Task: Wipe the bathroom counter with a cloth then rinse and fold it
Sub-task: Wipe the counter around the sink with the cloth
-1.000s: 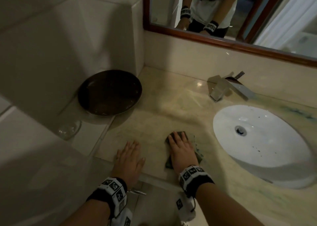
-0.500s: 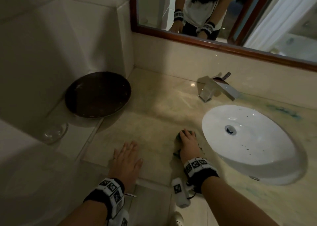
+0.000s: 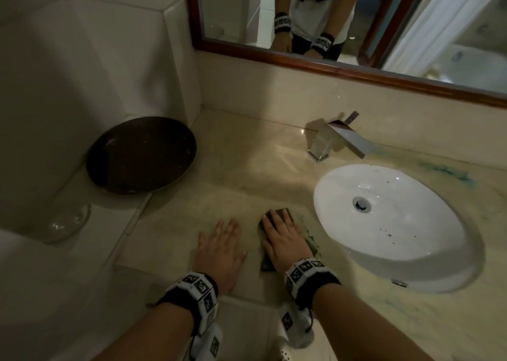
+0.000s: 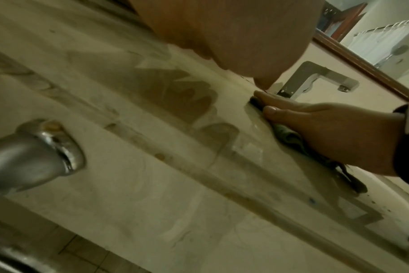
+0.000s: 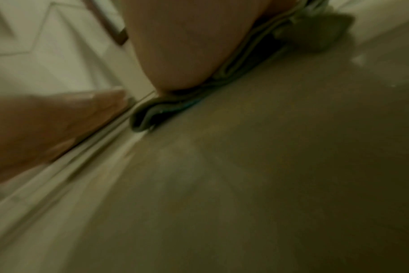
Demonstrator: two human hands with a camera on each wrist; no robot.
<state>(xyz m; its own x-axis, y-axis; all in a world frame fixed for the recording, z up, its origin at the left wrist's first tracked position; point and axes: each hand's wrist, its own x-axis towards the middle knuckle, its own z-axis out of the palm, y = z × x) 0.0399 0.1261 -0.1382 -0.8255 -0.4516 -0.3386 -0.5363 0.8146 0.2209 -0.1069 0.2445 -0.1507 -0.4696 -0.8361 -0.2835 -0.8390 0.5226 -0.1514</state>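
Note:
A dark green folded cloth (image 3: 283, 213) lies on the beige marble counter (image 3: 247, 174), just left of the white sink (image 3: 329, 223). My right hand (image 3: 282, 240) presses flat on the cloth with straight fingers, covering most of it. In the left wrist view the right hand (image 4: 327, 133) lies over the cloth (image 4: 290, 137). The right wrist view shows the cloth's layered edge (image 5: 234, 73) under my palm. My left hand (image 3: 220, 246) rests flat on the bare counter beside it, holding nothing.
A chrome faucet (image 3: 337, 138) stands behind the sink. A dark round dish (image 3: 141, 155) and a small glass dish (image 3: 68, 220) sit on the lower ledge at left. Blue-green smears (image 3: 444, 170) mark the counter at the back right. A framed mirror (image 3: 356, 17) hangs above.
My right hand slid the cloth right toward the sink, then back a little to the left. The left hand stayed flat in place.

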